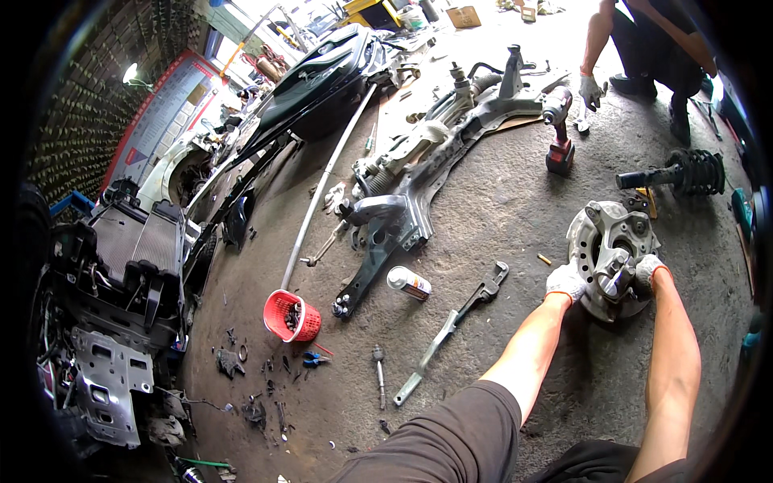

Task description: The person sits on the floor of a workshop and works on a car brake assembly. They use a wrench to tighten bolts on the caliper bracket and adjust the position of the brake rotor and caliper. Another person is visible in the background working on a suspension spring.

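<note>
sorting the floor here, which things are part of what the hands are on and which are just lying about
In hand: left hand and right hand, both gloved, on the wheel hub assembly.

Lying about: pipe wrench, spray can, red basket, impact driver, strut spring.

Grimy concrete floor (515, 201), dark brick wall (88, 97), daylight.

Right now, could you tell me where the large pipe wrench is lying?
The pipe wrench lies on the concrete floor, centre of the head view, between the spray can and the left hand.

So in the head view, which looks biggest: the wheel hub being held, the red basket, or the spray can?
1. Wheel hub, largest.
2. Red basket.
3. Spray can, smallest.
All lie on the floor at much the same distance, so the order seems safe.
</note>
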Available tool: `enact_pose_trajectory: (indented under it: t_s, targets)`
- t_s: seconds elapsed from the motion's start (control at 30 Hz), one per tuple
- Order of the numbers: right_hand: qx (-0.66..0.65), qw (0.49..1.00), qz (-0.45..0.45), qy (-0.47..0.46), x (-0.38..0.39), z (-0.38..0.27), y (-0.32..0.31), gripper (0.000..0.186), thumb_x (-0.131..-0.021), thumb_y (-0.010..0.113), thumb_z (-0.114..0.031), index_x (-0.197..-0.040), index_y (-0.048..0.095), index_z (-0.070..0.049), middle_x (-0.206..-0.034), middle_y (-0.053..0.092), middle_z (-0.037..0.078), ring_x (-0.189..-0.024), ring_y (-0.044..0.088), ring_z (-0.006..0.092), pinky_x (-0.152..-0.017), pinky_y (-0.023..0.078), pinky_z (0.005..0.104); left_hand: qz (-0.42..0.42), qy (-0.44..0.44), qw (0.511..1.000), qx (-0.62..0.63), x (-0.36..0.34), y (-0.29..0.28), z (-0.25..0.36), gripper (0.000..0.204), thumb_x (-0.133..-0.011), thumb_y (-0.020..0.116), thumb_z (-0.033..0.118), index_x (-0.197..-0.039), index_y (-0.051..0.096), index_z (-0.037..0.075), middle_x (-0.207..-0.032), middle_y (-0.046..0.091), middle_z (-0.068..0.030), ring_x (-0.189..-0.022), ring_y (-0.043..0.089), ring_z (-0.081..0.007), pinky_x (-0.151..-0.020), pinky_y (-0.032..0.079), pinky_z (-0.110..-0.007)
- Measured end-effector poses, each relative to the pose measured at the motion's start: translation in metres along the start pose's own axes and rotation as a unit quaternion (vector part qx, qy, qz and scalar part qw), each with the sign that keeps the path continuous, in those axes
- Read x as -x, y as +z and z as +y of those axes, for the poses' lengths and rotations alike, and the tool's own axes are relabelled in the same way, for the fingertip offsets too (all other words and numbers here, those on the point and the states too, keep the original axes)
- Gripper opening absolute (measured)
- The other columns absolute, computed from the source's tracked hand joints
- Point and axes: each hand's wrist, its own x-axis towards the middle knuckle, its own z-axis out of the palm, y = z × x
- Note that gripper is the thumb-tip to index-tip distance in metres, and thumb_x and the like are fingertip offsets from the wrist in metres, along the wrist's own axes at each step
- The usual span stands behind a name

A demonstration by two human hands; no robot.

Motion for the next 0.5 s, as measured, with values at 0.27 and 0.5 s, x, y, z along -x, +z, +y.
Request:
enact_pose_trajectory:
  t_s: [0.27, 0.5]
  targets:
    - [0.056, 0.998, 0.005, -0.038, 0.018, -0.032, -0.024, 0.024, -0.079, 0.054, -0.014, -0.091, 0.074, -0.008, -0.096, 0.072, 0.013, -0.088, 0.070, 0.0287, -0.074, 0.055, 0.0365, 0.000, -0.019, 1.000, 0.004, 0.003, -0.001, -0.011, 0.071, -0.086, 0.051, 0.022, -0.152, 0.026, 0.014, -0.103, 0.068, -0.0220, -0.094, 0.067, -0.0365, -0.084, 0.052, -0.045]
    - [0.035, 0.999, -0.009, 0.005, 0.014, -0.004, -0.015, 0.027, -0.084, 0.053, -0.020, -0.098, 0.072, -0.008, -0.101, 0.070, 0.016, -0.094, 0.067, 0.0308, -0.078, 0.052, 0.0374, 0.004, -0.003, 1.000, 0.003, 0.003, -0.008, 0.008, 0.068, -0.087, 0.051, 0.023, -0.150, 0.030, 0.012, -0.104, 0.068, -0.0220, -0.095, 0.066, -0.0367, -0.084, 0.052, -0.045]
